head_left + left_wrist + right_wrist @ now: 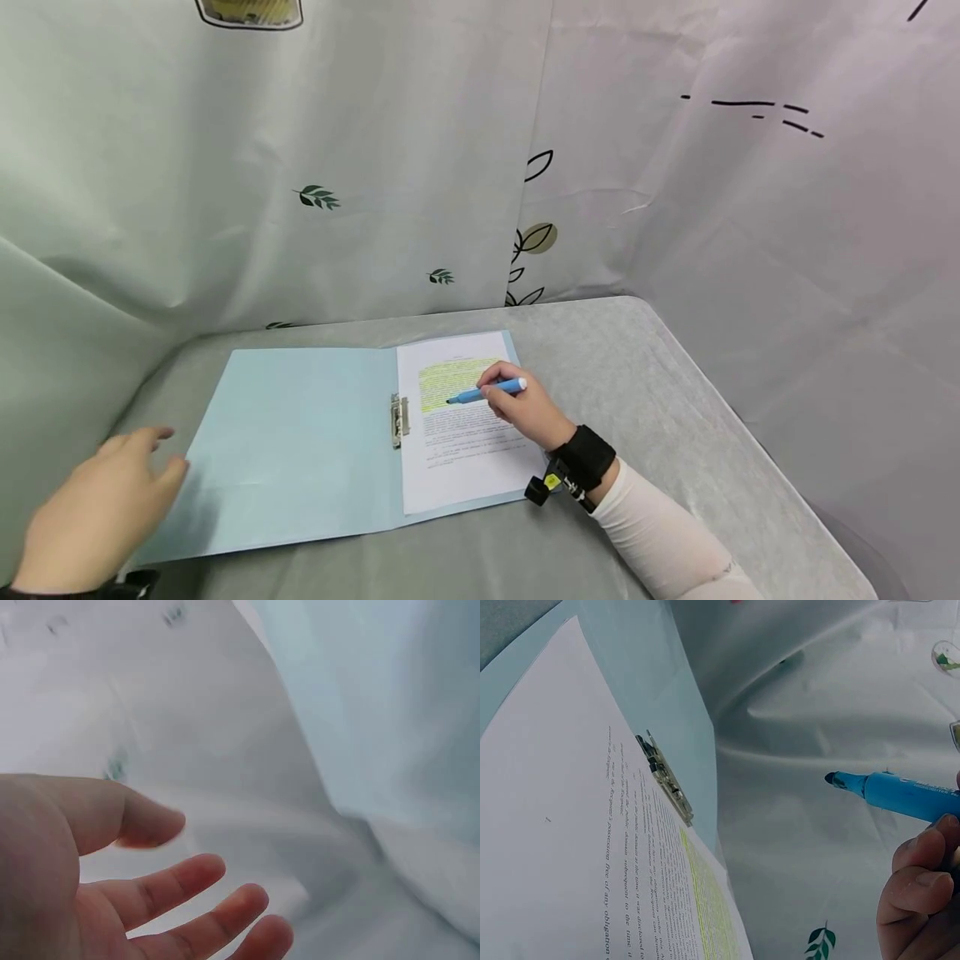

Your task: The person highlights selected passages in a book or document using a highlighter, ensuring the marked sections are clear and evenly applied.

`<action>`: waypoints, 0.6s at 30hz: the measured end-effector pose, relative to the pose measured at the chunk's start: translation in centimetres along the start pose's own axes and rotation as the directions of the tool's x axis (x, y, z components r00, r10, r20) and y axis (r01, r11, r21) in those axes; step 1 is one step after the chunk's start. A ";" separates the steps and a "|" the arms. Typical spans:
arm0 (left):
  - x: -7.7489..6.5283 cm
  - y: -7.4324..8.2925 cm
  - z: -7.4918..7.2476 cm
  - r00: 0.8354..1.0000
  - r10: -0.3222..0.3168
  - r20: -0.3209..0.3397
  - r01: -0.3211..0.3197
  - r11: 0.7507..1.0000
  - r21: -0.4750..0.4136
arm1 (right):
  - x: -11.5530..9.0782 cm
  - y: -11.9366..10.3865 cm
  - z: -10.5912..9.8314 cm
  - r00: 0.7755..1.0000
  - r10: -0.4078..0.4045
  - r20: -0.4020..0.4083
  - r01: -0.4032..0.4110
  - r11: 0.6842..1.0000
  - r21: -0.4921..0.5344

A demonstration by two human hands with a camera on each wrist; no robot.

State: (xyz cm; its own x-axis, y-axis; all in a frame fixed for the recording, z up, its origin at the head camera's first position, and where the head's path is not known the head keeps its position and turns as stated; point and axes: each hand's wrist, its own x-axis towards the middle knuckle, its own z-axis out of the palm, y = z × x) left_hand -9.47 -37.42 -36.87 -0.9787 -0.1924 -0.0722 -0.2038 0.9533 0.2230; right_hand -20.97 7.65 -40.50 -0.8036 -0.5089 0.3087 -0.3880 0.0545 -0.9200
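On the worktop [630, 392], 1 light-blue folder [300, 442] lies open. Its right half carries a white printed sheet [468, 437], the upper lines yellow-highlighted, with 1 metal clip [397, 421] at the left edge. The right hand [528, 408] has its grip pinching a blue marker [915, 798], uncapped, its dark tip over the highlighted lines. The left hand [105, 500] has its grip spread, holding nothing, near the folder's left edge.

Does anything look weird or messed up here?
One odd thing: the pen in the right hand is blue with a dark tip, yet the marks on the paper are yellow. I see no spills or tears.
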 end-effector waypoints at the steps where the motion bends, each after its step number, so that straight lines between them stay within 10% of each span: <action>1: -0.1 1.1 0.1 0.998 0.046 -0.031 -0.046 0.999 0.006 | 0.0 0.0 -0.1 1.000 0.004 0.001 -0.004 1.000 -0.002; 8: -0.2 9.1 2.9 0.945 0.313 -0.093 -0.311 0.950 0.034 | -0.1 0.6 0.0 1.000 0.019 0.011 -0.019 1.000 0.015; 18: 2.4 15.5 8.8 0.893 0.441 0.093 -0.450 0.879 0.156 | 0.3 1.1 -0.3 0.999 0.025 0.019 -0.026 1.000 0.017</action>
State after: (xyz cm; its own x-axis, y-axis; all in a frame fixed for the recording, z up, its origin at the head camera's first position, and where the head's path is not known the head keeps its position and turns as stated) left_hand -14.74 -21.06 -42.09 -0.9613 0.2697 -0.0563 0.2652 0.9611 0.0773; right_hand -21.74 7.79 -41.38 -0.8044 -0.5237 0.2805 -0.3595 0.0531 -0.9316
